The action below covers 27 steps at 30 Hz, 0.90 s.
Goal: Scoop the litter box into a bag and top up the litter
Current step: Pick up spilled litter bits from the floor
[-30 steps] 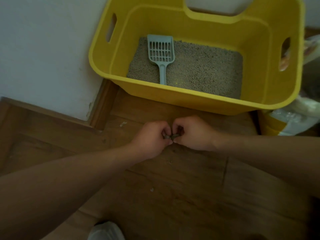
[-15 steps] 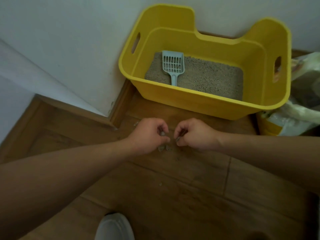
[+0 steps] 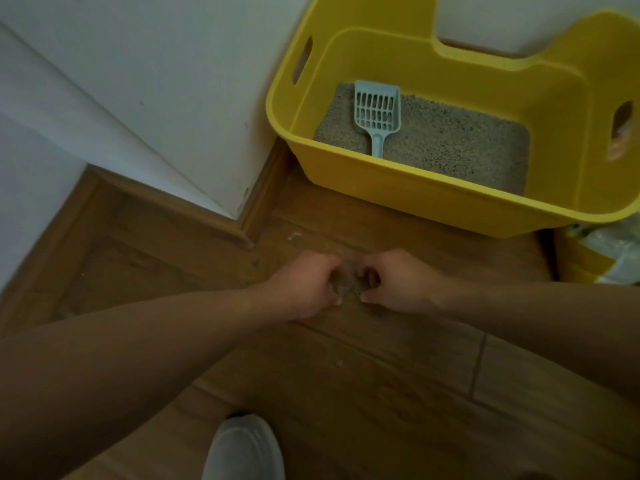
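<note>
Both hands have drawn slightly apart since a second ago, when their knuckles met. The left hand (image 3: 304, 285) hangs low over the brown wooden plank floor (image 3: 398, 368), forearm stretched forward, fingers curled round a small grey crumpled thing (image 3: 344, 289). The right hand (image 3: 398, 282) mirrors it, fingers curled, thumb tip at that thing's edge; blur hides whether it grips. Beyond them stands the yellow plastic litter box (image 3: 415, 197), with a pale blue slotted plastic scoop (image 3: 377, 112) lying on the grey granular litter (image 3: 457, 147) inside, near the left wall.
</note>
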Tool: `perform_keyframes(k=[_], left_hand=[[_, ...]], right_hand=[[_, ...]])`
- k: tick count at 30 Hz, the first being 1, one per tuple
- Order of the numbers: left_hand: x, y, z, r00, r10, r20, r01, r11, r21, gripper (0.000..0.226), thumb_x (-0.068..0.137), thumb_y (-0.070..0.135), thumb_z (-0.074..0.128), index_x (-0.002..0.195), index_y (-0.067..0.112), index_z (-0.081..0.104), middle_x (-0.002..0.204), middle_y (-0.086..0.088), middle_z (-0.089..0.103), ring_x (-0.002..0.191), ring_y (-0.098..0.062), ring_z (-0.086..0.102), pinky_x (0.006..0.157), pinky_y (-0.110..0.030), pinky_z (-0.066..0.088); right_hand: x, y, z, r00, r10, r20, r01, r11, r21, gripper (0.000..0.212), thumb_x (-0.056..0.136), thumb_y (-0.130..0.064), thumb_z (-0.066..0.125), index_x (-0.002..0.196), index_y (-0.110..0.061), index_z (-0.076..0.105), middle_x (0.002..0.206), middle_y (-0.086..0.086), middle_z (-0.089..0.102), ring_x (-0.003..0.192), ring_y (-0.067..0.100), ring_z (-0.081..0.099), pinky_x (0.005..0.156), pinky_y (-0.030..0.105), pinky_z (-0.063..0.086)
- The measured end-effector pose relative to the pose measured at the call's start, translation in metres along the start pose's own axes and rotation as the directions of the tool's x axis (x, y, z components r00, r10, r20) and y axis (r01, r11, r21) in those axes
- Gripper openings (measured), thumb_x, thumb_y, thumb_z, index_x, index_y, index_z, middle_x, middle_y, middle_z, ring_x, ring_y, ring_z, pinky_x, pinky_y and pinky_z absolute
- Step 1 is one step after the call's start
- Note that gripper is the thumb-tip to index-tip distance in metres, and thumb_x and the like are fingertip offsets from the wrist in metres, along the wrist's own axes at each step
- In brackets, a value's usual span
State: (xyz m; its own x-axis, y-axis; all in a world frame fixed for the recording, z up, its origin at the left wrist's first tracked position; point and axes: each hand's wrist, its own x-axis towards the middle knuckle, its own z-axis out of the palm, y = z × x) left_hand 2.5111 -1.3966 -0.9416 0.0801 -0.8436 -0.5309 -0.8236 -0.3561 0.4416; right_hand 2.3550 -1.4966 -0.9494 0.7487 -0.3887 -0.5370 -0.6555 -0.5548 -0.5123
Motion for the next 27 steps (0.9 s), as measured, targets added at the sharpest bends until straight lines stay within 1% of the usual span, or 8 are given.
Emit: perform_keyframes(k=[3, 5, 8, 11, 15, 20, 23, 27], left_hand=[[0.006, -0.003, 0.009, 1.0, 0.018, 0.009, -0.018, 0.999, 0.026, 0.05, 0.079, 0.031, 0.079, 0.126, 0.025, 0.062, 0.117, -0.002, 0.064, 0.106, -0.023, 0.06, 0.084, -0.028, 0.045], [0.01, -0.004, 0.013, 0.999, 0.034, 0.009, -0.035, 0.999, 0.025, 0.047, 0.08, 0.031, 0.078, 0.124, 0.026, 0.064, 0.119, -0.003, 0.063, 0.108, -0.023, 0.059, 0.087, -0.03, 0.046], [0.014, -0.005, 0.018, 0.999, 0.043, -0.009, -0.043, 0.999, 0.027, 0.039, 0.08, 0.031, 0.078, 0.117, 0.025, 0.067, 0.111, -0.002, 0.062, 0.104, -0.022, 0.058, 0.079, -0.025, 0.04], [0.016, -0.006, 0.02, 0.998, 0.047, -0.04, -0.048, 0.999, -0.014, 0.036, 0.077, 0.031, 0.081, 0.111, 0.024, 0.067, 0.093, 0.006, 0.05, 0.087, -0.016, 0.053, 0.072, -0.024, 0.035], [0.013, -0.008, 0.018, 0.997, 0.007, -0.072, -0.017, 0.991, -0.132, 0.033, 0.075, 0.025, 0.084, 0.101, 0.025, 0.063, 0.085, 0.01, 0.05, 0.078, -0.01, 0.05, 0.066, -0.023, 0.036], [0.003, -0.015, 0.016, 0.992, -0.019, -0.127, -0.011, 0.972, -0.236, 0.033, 0.074, 0.018, 0.082, 0.092, 0.029, 0.056, 0.082, 0.008, 0.057, 0.072, -0.01, 0.053, 0.063, -0.023, 0.04], [-0.004, -0.021, 0.011, 0.984, -0.044, -0.173, -0.003, 0.965, -0.262, 0.032, 0.075, 0.014, 0.082, 0.095, 0.026, 0.06, 0.085, 0.008, 0.059, 0.071, -0.006, 0.052, 0.064, -0.022, 0.042], [-0.013, -0.031, 0.006, 0.971, -0.093, -0.219, 0.022, 0.952, -0.307, 0.031, 0.073, 0.011, 0.083, 0.093, 0.023, 0.062, 0.081, 0.008, 0.059, 0.073, -0.013, 0.057, 0.067, -0.03, 0.051]], right_hand=[[0.003, 0.002, 0.01, 1.0, -0.019, -0.006, 0.019, 1.0, -0.013, 0.034, 0.083, -0.034, 0.075, 0.113, -0.02, 0.066, 0.103, -0.001, 0.067, 0.094, 0.017, 0.061, 0.072, 0.026, 0.042], [0.006, 0.004, 0.014, 0.999, -0.04, -0.018, 0.039, 0.999, -0.019, 0.033, 0.084, -0.035, 0.074, 0.112, -0.02, 0.067, 0.106, 0.0, 0.067, 0.096, 0.018, 0.061, 0.072, 0.024, 0.04], [0.011, 0.005, 0.017, 0.998, -0.054, -0.016, 0.054, 0.998, -0.038, 0.028, 0.084, -0.034, 0.073, 0.108, -0.019, 0.069, 0.106, 0.003, 0.068, 0.099, 0.021, 0.062, 0.077, 0.028, 0.046], [0.011, 0.007, 0.018, 0.998, -0.059, -0.009, 0.059, 0.998, -0.024, 0.02, 0.085, -0.03, 0.072, 0.101, -0.018, 0.071, 0.105, 0.004, 0.067, 0.098, 0.022, 0.062, 0.082, 0.033, 0.05], [0.007, 0.012, 0.012, 0.998, -0.061, -0.014, 0.062, 0.996, 0.063, 0.011, 0.085, -0.028, 0.073, 0.093, -0.022, 0.068, 0.096, -0.002, 0.065, 0.089, 0.015, 0.059, 0.076, 0.032, 0.05], [0.001, 0.011, 0.003, 0.998, -0.005, -0.056, 0.016, 0.982, 0.191, 0.012, 0.084, -0.026, 0.076, 0.088, -0.024, 0.065, 0.087, -0.008, 0.063, 0.081, 0.01, 0.058, 0.07, 0.029, 0.049], [-0.001, 0.004, 0.001, 0.996, -0.014, -0.086, 0.031, 0.977, 0.212, 0.016, 0.083, -0.028, 0.077, 0.093, -0.025, 0.066, 0.087, -0.01, 0.064, 0.08, 0.009, 0.059, 0.068, 0.026, 0.049], [0.0, -0.009, 0.0, 0.996, -0.052, -0.066, 0.064, 0.981, 0.181, 0.032, 0.084, -0.029, 0.076, 0.114, -0.024, 0.065, 0.097, -0.01, 0.065, 0.086, 0.008, 0.06, 0.077, 0.026, 0.051]])
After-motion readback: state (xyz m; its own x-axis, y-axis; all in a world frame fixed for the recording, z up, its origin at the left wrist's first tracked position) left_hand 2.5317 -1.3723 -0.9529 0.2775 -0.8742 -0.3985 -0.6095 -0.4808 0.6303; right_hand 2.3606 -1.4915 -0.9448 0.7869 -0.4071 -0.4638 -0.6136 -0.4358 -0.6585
